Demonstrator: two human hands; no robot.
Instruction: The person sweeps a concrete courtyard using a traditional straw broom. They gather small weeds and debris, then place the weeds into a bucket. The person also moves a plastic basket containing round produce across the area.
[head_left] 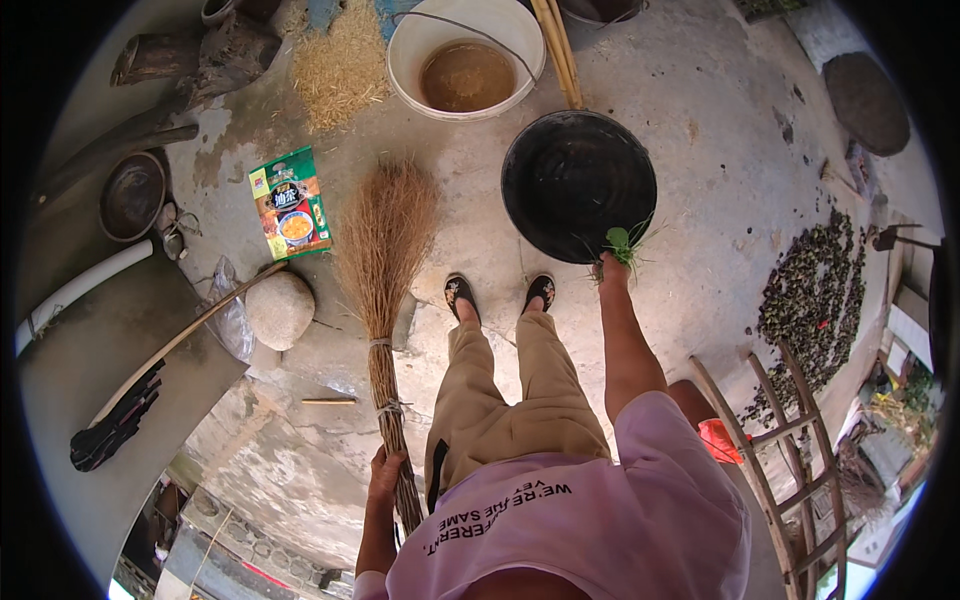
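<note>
My left hand (386,472) is wrapped round the bound handle of a twig broom (385,290), whose brown bristles fan out away from me over the concrete. My right hand (612,268) reaches forward, closed on a small bunch of green leaves and grass (621,246). That bunch is at the near rim of a round black basin (578,185), overlapping its edge; whether it touches the rim I cannot tell. A green printed food packet (290,203) lies on the ground left of the bristles.
A white bucket (402,60) with brownish contents stands beyond the basin. Wood shavings (340,68) are heaped left of it. A round stone (280,310) lies left, against a long wooden stick (190,335). On the right are a wooden ladder-like frame (803,492) and scattered dark pieces (815,290).
</note>
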